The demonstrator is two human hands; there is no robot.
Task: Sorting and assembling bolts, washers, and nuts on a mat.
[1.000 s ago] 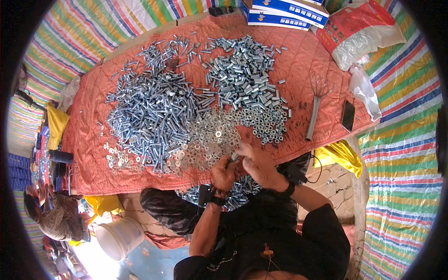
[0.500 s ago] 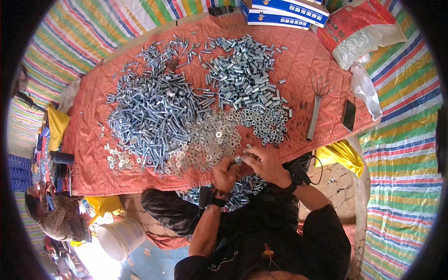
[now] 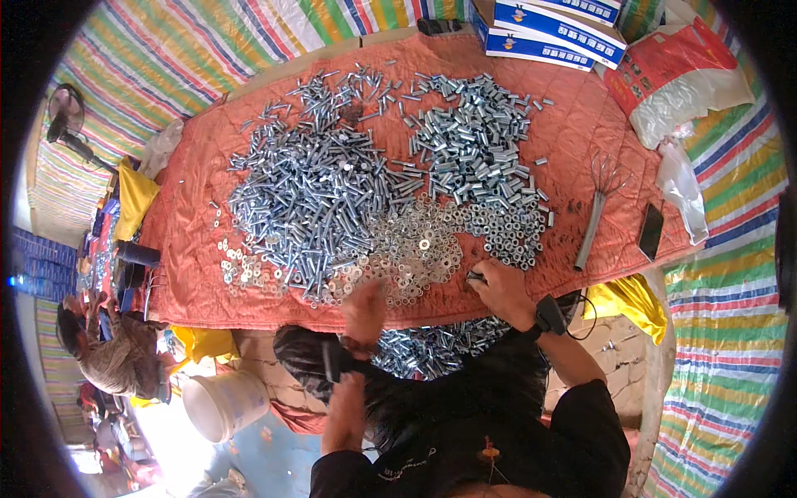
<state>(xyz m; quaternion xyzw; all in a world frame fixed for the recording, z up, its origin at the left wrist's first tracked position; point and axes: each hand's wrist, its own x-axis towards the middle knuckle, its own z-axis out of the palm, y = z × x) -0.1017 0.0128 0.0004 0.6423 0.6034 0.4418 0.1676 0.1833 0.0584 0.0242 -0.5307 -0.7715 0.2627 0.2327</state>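
Observation:
My left hand [image 3: 365, 309] is smeared by motion at the near edge of the washers; its fingers cannot be made out. Closed fingers of my right hand [image 3: 501, 292] sit just below the nuts, with something small and dark at the fingertips that I cannot make out. Flat washers [image 3: 415, 241] are spread in front of both hands. To their right lies a heap of hex nuts [image 3: 506, 234]. A large pile of bolts [image 3: 311, 195] covers the left of the table, and short metal sleeves [image 3: 473, 141] are heaped behind the nuts.
The table wears a red quilted cloth [image 3: 564, 124]. On its right lie a wire whisk-like tool [image 3: 594, 216] and a phone [image 3: 651, 231]. Blue-white boxes [image 3: 548, 37] and a red-white bag [image 3: 677, 79] stand behind. Finished-looking bolts [image 3: 432, 353] lie below the edge. A co-worker [image 3: 116, 357] sits left, near a white bucket [image 3: 222, 407].
My hands, together half a second ago around a small metal piece, are now apart: the left toward the bolts and washers, the right near the nuts. The whole view has shifted.

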